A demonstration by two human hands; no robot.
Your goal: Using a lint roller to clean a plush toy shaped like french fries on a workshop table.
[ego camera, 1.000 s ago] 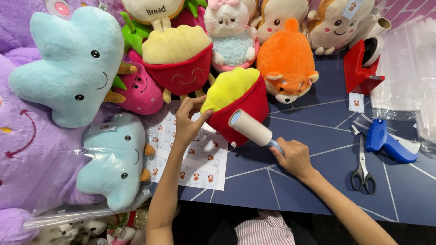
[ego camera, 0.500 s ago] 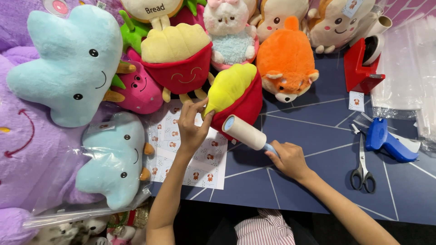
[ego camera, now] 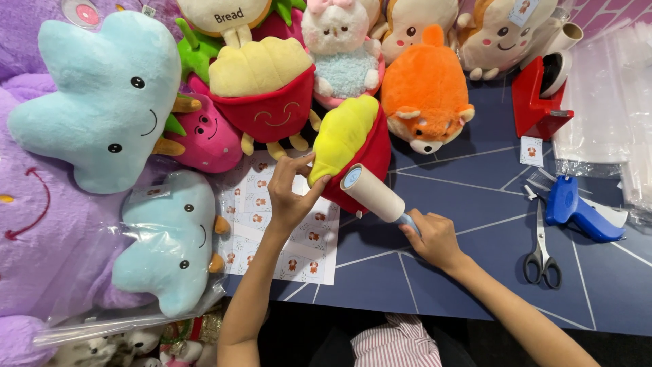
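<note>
Yellow and red, the plush toy (ego camera: pixel 353 153) lies at the centre of the frame, long axis slanting from lower left to upper right. The left hand (ego camera: pixel 288 197) pinches its yellow top. The right hand (ego camera: pixel 435 238) is closed round the blue handle of a lint roller (ego camera: pixel 373 194), pressed on the toy's red part, roll pointing upper left. The handle is mostly hidden

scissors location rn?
Head view, right side of the dark blue table: the scissors lie flat, just left of the blue tagging gun, below the red tape dispenser and right of the right hand.
</note>
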